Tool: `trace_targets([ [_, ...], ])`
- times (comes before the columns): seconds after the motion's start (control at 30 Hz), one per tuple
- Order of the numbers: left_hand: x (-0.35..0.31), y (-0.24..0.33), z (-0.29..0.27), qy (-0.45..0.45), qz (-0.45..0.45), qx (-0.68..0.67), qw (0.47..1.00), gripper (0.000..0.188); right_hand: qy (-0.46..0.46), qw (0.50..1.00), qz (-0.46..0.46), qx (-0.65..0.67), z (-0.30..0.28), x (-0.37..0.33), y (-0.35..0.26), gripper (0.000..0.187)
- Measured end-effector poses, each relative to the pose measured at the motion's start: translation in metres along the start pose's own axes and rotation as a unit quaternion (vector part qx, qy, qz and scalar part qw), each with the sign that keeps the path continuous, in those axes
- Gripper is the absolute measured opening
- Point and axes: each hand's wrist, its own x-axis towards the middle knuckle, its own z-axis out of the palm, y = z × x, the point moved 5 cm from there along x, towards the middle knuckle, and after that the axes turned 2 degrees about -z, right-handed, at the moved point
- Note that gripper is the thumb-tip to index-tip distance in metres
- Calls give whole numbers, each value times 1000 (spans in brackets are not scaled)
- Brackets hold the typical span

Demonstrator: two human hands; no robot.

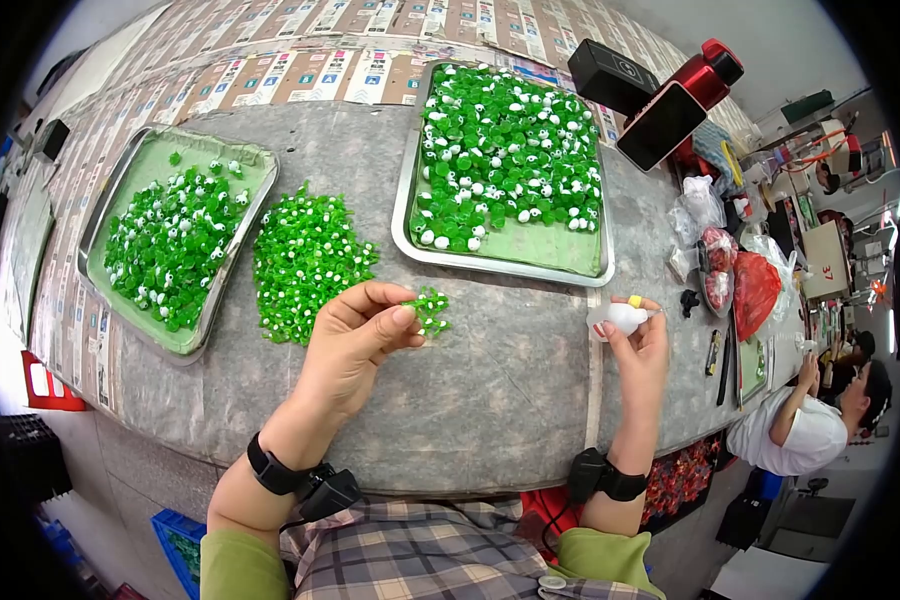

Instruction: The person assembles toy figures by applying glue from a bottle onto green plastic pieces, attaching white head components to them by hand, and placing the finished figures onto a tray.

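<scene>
My left hand (365,328) is closed in a pinch, with a cluster of small bright-green pieces with white dots (432,312) at the fingertips. Just left of it, a loose heap of similar small green-and-white pieces (308,268) lies on the grey table cover. Fingers of my right hand (642,350) are wrapped round a small white squeeze bottle (625,318), held low over the table at the right. A bit of yellow (635,300) shows by the index finger; I cannot tell whether it belongs to the bottle.
A metal tray (402,215) of larger green-and-white pieces stands at the far middle, another tray (253,225) at the left. Beyond sit a black box (610,75), a phone (662,126) and a red bottle (705,75). Plastic bags (755,290) lie right; a person (805,425) sits beyond.
</scene>
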Motion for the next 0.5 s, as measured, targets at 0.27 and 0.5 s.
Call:
trace_targets([
  [0.27,1,0,-1,9,3,9,1000,11,-33,940,-286,-184,52,11,-115,15],
  [0.5,3,1,0,11,0,1,1000,10,-138,886,-293,-331,134,62,-64,10],
])
